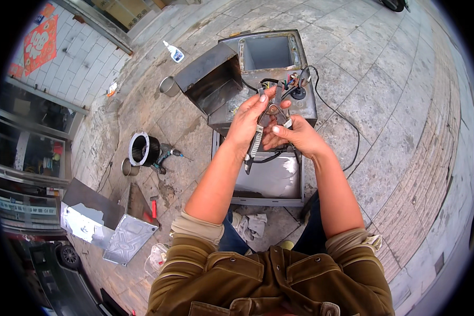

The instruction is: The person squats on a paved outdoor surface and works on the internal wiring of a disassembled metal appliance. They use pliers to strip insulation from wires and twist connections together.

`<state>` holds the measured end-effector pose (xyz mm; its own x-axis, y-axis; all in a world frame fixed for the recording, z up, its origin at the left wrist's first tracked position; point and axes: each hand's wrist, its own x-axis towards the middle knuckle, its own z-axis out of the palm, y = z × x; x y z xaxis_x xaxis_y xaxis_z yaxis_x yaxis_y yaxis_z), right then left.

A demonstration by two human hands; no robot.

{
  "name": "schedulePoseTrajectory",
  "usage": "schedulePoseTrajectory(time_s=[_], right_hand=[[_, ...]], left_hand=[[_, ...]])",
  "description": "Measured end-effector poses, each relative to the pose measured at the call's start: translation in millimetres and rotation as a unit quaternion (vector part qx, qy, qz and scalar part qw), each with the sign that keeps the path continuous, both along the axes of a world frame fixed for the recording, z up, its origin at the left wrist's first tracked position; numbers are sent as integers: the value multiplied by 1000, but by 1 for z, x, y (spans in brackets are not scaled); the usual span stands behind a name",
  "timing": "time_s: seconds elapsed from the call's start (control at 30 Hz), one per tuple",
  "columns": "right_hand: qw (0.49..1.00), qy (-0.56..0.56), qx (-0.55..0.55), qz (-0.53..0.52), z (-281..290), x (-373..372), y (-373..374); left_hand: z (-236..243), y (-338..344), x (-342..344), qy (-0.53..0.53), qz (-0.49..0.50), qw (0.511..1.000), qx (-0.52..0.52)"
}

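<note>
A pair of dark metal pliers is held up before me, its pivot bolt showing and its jaws pointing away from me. My left hand is closed around the tool near the pivot, with one pale, ridged handle hanging below the palm. The fingers of my right hand are curled at the other handle, their tips partly hidden. Beyond and below lies a grey metal appliance cabinet with a square opening. Loose coloured wires stick out of it near the pliers. A folded-out metal cover stands at its left.
On the paved ground at left are a spray bottle, a metal cup, a black fan wheel, a power drill, bent metal panels and a red-handled tool. A rag lies between my feet. A black cable loops right.
</note>
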<state>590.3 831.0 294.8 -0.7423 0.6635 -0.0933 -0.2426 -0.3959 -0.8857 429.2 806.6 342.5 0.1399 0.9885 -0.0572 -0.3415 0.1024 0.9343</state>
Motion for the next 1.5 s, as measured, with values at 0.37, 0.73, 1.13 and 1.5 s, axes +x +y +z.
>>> schedulePoseTrajectory(time_s=[0.37,0.73,1.13,1.5], right_hand=[[820,-310,419,-235,34,-6,-44],[893,-29,166,-417,12,31,-1],[760,-343,382,-399,1,20,1],[651,-429,503,-372,8,6,-5]], left_hand=[[5,0,26,-91,71,990,80],[40,50,9,377,213,861,267],[8,69,10,188,105,975,50],[-22,33,-5,-75,105,991,-16]])
